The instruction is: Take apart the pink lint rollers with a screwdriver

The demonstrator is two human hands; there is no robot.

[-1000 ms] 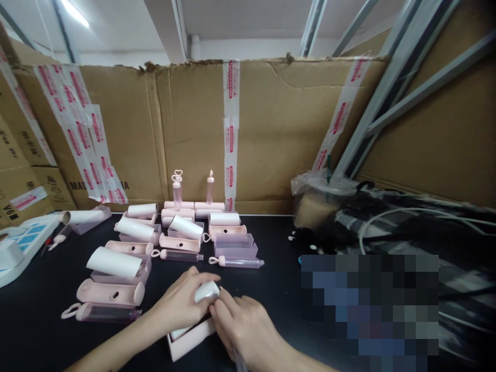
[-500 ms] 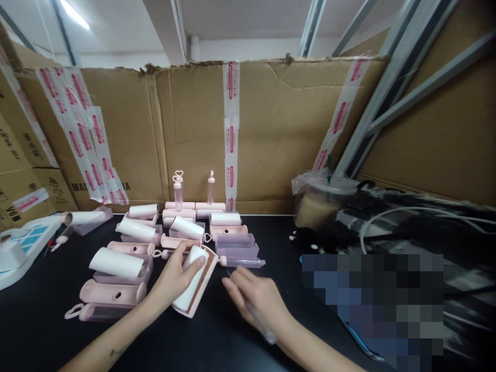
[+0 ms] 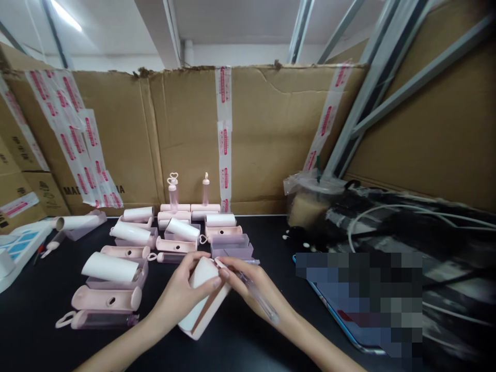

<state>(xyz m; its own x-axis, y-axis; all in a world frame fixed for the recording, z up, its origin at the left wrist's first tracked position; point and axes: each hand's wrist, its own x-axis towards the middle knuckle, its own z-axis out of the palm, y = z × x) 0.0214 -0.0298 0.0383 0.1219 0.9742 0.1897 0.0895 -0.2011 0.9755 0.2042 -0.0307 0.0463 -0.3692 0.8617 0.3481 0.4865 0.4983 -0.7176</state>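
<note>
In the head view, my left hand [image 3: 180, 289] is closed around a lint roller, a white sticky-paper roll [image 3: 197, 294] lying in a pink half-shell holder [image 3: 209, 315], tilted above the black table. My right hand [image 3: 248, 281] has come up against its upper end, thumb and fingers pinched there. A slim see-through stick like a pen [image 3: 265, 305] rests in the same hand, pointing back toward the wrist. What the right fingertips pinch at the roller's end is mostly hidden. Behind the hands lies a translucent purple cover [image 3: 232, 246].
To the left stand several more white rolls [image 3: 110, 266], pink shells [image 3: 106, 299] and clear tubes with heart loops [image 3: 103, 319]. At the right are a lidded drink cup [image 3: 310, 206], a blue-edged phone-like object [image 3: 349, 330] and dark bags with white cable. Cardboard [image 3: 186, 139] walls the back.
My right hand has moved left and up to meet the roller's upper end, still carrying the clear stick. The roller has shifted slightly toward me, and the view has turned a little right.
</note>
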